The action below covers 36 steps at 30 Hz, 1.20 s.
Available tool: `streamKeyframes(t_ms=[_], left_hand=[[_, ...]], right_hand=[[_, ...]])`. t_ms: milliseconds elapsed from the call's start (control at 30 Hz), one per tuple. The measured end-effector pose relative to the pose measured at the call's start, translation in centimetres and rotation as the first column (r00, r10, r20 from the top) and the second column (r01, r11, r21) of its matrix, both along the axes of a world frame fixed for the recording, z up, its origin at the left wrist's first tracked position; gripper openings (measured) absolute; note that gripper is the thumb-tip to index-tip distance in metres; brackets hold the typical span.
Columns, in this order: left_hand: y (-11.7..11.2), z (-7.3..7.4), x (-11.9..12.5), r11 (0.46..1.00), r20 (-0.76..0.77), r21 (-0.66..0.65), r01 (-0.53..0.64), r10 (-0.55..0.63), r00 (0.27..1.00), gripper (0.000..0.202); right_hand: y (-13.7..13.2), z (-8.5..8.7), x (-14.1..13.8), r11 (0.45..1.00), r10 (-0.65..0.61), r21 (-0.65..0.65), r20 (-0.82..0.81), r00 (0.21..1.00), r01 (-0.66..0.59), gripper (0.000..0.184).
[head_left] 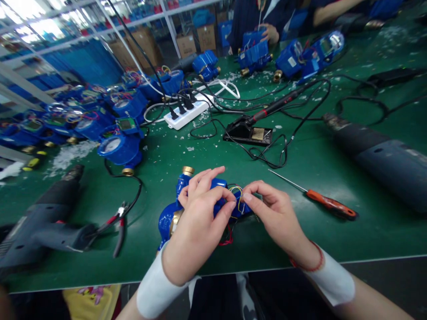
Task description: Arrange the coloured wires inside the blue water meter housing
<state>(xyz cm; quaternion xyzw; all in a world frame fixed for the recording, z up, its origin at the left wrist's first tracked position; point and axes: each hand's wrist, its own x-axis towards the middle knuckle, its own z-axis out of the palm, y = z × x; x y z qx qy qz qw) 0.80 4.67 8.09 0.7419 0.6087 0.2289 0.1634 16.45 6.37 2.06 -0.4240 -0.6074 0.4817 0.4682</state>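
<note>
Green table (333,231), littered with cables and white scraps; shelving behind. Left hand (196,218) closed over blue meter (168,218). Right hand (276,213) pinching its wires (237,195).

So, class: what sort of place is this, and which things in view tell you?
Probably an assembly workshop for water meters: rows of blue meters on a green bench, a soldering iron, and both hands working a meter's wires.

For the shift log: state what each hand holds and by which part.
The left hand grips the blue water meter over its body. The right hand pinches the thin wires at the meter's right end.
</note>
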Motion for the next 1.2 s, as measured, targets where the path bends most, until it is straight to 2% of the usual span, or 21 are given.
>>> streamKeyframes(t_ms=[100, 167, 200, 300, 367, 400, 533, 733, 1000, 1200], left_hand=[[0.0, -0.1, 0.0, 1.0, 0.047, -0.003, -0.011, 0.011, 0.999, 0.015], [-0.1, 0.0, 0.1, 1.0, 0.056, -0.006, -0.025, 0.025, 0.998, 0.016], [-0.1, 0.0, 0.2, 1.0, 0.058, -0.01, -0.028, 0.029, 0.998, 0.016], [0.0, 0.1, 0.3, 0.999, 0.063, -0.024, -0.028, 0.029, 0.998, 0.017], [0.1, 0.1, 0.3, 0.999, 0.071, -0.029, -0.028, 0.03, 0.997, 0.017], [0.1, 0.1, 0.3, 0.999, 0.077, -0.03, -0.027, 0.03, 0.997, 0.017], [0.2, 0.0, 0.1, 0.999, 0.099, -0.032, -0.009, 0.012, 0.995, 0.016], [0.0, 0.0, -0.2, 0.999, 0.09, -0.034, 0.024, -0.021, 0.996, 0.016], [-0.1, 0.0, -0.2, 0.998, 0.059, -0.045, 0.043, -0.04, 0.997, 0.016], [0.1, -0.1, -0.2, 0.999, 0.046, -0.012, 0.036, -0.036, 0.998, 0.013]], right_hand=[[0.1, 0.0, -0.1, 0.999, -0.005, 0.05, 0.048, 0.999, 0.003, 0.016], [0.2, -0.1, 0.0, 0.987, -0.024, 0.16, 0.106, 0.994, 0.007, 0.008], [0.2, -0.1, 0.0, 0.971, -0.031, 0.239, 0.146, 0.989, -0.004, 0.004], [0.4, -0.1, 0.2, 0.879, -0.055, 0.47, 0.272, 0.961, -0.082, 0.013], [0.5, 0.0, 0.3, 0.838, -0.09, 0.536, 0.317, 0.944, -0.1, 0.012], [0.5, 0.1, 0.3, 0.84, -0.108, 0.536, 0.32, 0.941, -0.085, 0.011], [0.3, 0.5, 0.0, 0.91, -0.117, 0.414, 0.314, 0.942, -0.025, 0.005], [0.2, 0.9, -0.3, 0.986, 0.032, 0.153, 0.204, 0.978, -0.064, 0.01], [0.5, 1.0, -0.7, 0.996, 0.063, -0.067, 0.014, 0.998, -0.062, 0.012], [0.6, 1.1, -0.7, 0.989, 0.044, -0.135, -0.057, 0.997, -0.051, 0.015]])
